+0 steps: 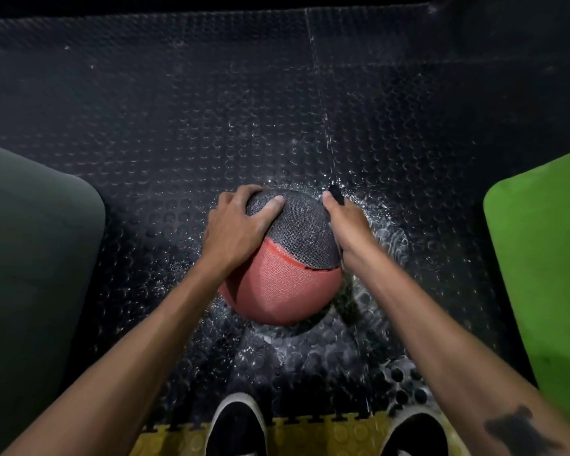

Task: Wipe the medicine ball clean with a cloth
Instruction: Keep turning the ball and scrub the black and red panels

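Observation:
A medicine ball (283,284), red below and dark grey above, sits on the black studded floor between my arms. My left hand (236,225) grips its upper left side, with the fingers curled over the top and the thumb on the grey panel. My right hand (346,225) presses against the ball's right side and holds a dark cloth (335,191). Only a tip of the cloth shows above the fingers, plus a thin strip along the ball's edge; the rest is hidden by the hand.
The black rubber floor mat (277,110) is wet and glistens around the ball. A dark padded block (37,241) stands at the left and a green one (547,258) at the right. My two dark shoes (236,426) stand on a yellow mat strip (310,436) at the bottom.

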